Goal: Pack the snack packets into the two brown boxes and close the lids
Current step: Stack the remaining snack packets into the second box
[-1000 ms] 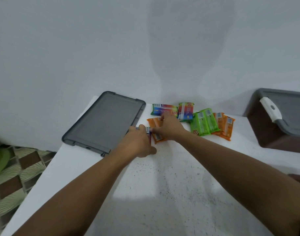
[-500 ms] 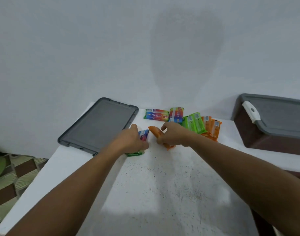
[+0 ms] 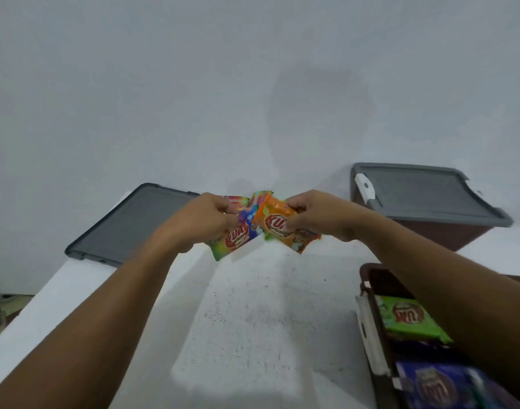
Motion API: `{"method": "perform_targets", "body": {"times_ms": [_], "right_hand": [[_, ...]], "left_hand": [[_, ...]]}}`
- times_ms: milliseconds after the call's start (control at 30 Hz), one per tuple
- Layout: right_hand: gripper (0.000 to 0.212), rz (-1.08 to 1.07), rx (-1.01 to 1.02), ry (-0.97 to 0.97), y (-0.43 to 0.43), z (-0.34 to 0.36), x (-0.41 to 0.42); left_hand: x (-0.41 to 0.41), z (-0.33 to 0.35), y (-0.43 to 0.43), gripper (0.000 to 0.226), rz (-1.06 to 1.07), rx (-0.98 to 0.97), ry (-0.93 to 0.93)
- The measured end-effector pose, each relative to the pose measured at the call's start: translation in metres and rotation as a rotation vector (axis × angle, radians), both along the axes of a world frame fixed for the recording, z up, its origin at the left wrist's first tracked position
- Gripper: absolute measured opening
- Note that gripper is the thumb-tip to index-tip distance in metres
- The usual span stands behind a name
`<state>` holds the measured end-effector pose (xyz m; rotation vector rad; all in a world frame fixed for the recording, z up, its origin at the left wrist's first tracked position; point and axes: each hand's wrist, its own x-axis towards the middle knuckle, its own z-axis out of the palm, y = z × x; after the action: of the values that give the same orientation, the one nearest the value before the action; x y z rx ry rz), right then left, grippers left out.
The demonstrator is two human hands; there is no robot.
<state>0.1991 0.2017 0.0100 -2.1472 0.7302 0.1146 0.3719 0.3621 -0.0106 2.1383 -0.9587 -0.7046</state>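
Snack packets are in both my hands, lifted above the white desk (image 3: 253,320): my left hand (image 3: 205,222) is closed around a multicoloured packet (image 3: 238,236) and my right hand (image 3: 315,215) around an orange packet (image 3: 278,224), with a few more packets just visible behind them. At my lower right, one open brown box (image 3: 371,278) already holds a green packet (image 3: 406,317) and a blue packet (image 3: 433,385), while its grey lid (image 3: 126,225) lies flat on the desk to my left. The second brown box (image 3: 436,231), far right, has its lid on, so I judge the job partly done: these two packets and the ones behind still need packing, and the open box still needs closing.
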Motion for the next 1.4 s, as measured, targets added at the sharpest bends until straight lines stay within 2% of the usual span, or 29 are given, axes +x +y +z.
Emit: {"method": "perform_targets", "body": {"times_ms": [200,367,600,767,933,1067,1200,1400], "right_hand": [[0.022,0.016,-0.039,-0.088,-0.027,0.030,-0.096],[0.024,-0.032,0.054,-0.125,-0.056,0.037,-0.171],[0.024,-0.001,-0.032,-0.027,-0.080,0.041,-0.250],[0.018,-0.003,-0.221,0.079,-0.096,0.035,-0.288],[0.018,0.010,-0.415,0.185,-0.105,0.004,-0.299],[0.022,0.039,-0.357,0.211,-0.107,-0.022,-0.300],[0.026,0.076,-0.393,0.226,-0.104,-0.036,-0.298],[0.029,0.119,-0.654,0.296,-0.097,-0.038,-0.293]], "left_hand": [[-0.057,0.032,-0.020,0.007,-0.116,-0.012,0.017],[-0.118,0.053,-0.043,0.007,-0.265,-0.021,-0.020],[-0.189,0.054,-0.076,0.010,-0.385,0.004,-0.062],[-0.224,0.043,-0.099,0.013,-0.466,0.047,-0.086],[-0.256,0.017,-0.118,0.012,-0.601,0.144,-0.340],[-0.273,-0.005,-0.131,0.018,-0.688,0.244,-0.511],[-0.276,-0.021,-0.136,0.025,-0.656,0.266,-0.585],[-0.284,-0.029,-0.130,0.023,-0.613,0.229,-0.788]]}}
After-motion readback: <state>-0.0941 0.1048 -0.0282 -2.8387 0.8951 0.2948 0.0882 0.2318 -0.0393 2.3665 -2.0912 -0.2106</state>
